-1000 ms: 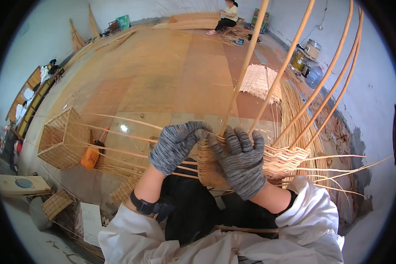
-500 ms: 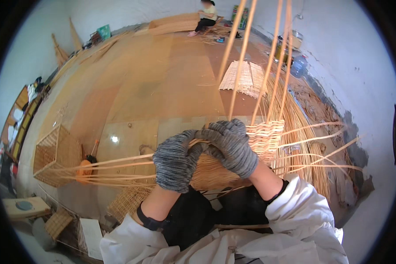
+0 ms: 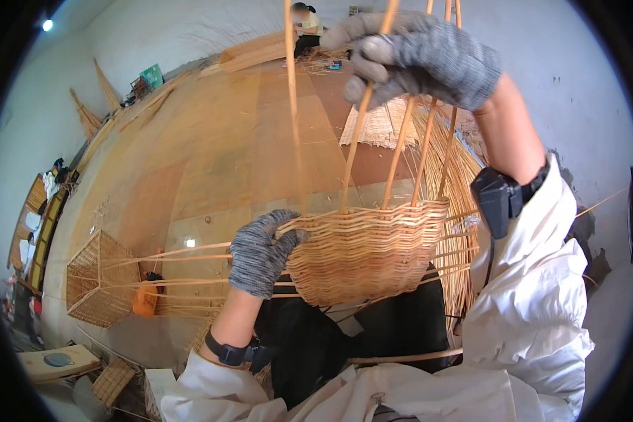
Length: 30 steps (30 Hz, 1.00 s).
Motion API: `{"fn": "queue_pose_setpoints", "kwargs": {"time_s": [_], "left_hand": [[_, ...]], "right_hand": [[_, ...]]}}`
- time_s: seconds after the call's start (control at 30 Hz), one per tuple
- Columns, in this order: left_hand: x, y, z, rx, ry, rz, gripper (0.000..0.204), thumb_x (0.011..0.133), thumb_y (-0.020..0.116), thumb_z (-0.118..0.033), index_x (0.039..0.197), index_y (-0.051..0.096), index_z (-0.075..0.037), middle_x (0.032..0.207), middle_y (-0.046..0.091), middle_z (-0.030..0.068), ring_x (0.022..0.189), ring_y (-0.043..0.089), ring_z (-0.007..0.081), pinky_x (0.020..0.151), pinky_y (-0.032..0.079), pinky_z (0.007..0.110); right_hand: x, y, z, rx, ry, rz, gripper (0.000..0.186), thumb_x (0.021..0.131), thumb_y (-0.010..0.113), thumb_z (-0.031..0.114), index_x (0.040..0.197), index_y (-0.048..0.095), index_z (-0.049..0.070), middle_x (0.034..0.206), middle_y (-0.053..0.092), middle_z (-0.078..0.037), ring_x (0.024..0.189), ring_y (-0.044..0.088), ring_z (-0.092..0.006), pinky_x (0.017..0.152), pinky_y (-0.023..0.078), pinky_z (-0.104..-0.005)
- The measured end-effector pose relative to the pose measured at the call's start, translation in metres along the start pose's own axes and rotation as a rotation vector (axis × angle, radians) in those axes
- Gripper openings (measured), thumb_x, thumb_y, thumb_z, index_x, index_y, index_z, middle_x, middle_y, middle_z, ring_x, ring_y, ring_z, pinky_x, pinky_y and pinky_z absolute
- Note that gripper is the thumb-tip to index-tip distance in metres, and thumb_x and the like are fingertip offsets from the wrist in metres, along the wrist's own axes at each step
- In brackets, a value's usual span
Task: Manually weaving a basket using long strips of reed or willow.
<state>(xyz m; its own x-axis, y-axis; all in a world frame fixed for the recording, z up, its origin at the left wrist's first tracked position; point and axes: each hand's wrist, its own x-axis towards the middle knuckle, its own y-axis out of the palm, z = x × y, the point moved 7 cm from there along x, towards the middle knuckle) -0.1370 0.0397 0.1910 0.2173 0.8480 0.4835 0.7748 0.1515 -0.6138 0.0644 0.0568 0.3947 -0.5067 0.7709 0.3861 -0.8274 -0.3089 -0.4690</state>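
A partly woven wicker basket sits over my lap, its wavy weave finished along a rounded lower edge. Tall wicker stakes rise from its top edge, and more rods stick out to the left. My left hand, in a grey knit glove, is closed on the basket's upper left corner, thumb on the weave. High above the basket, my gloved right hand has its fingers curled around one upright stake, with the index finger reaching out to the left.
A five-sided woven basket and an orange object lie on the floor at left. Long loose rods are heaped at right. A woven panel lies ahead. Another person sits at the far wall beside a long woven piece.
My right hand has left the basket's top edge and risen up and right to a stake. My left hand stays at the left corner, slightly lower. More of the weave shows.
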Motion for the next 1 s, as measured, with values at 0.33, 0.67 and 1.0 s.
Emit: {"fn": "queue_pose_setpoints", "kwargs": {"time_s": [0.33,0.67,1.0], "left_hand": [[0.003,-0.014,-0.028,0.268,0.081,-0.049,0.039,0.067,0.075,-0.015,0.101,0.060,-0.002,0.091,0.063,0.0111,0.082,0.060,0.0176,0.074,0.049,0.030],[0.077,0.071,-0.115,-0.132,0.135,0.584,0.040,0.069,0.073,-0.017,0.103,0.060,0.000,0.097,0.062,0.0118,0.087,0.059,0.0207,0.078,0.047,0.030],[0.077,0.109,-0.101,-0.364,-0.133,0.731,0.019,0.071,0.072,-0.011,0.087,0.068,0.000,0.075,0.066,0.0070,0.069,0.059,0.0103,0.065,0.048,0.025]], "right_hand": [[-0.203,0.000,-0.164,0.728,0.384,-1.057,0.024,0.089,0.051,0.020,0.103,0.050,0.000,0.085,0.057,-0.006,0.083,0.062,-0.0231,0.035,0.047,-0.0188],[-0.201,0.016,-0.178,1.019,0.290,-0.764,0.022,0.086,0.057,0.018,0.102,0.052,0.005,0.086,0.058,-0.005,0.093,0.060,-0.0230,0.043,0.048,-0.0195],[-0.224,-0.013,-0.205,0.895,0.311,-0.914,0.021,0.071,0.067,-0.002,0.088,0.055,0.004,0.087,0.061,-0.011,0.076,0.061,-0.0206,0.045,0.050,-0.0225]]}}
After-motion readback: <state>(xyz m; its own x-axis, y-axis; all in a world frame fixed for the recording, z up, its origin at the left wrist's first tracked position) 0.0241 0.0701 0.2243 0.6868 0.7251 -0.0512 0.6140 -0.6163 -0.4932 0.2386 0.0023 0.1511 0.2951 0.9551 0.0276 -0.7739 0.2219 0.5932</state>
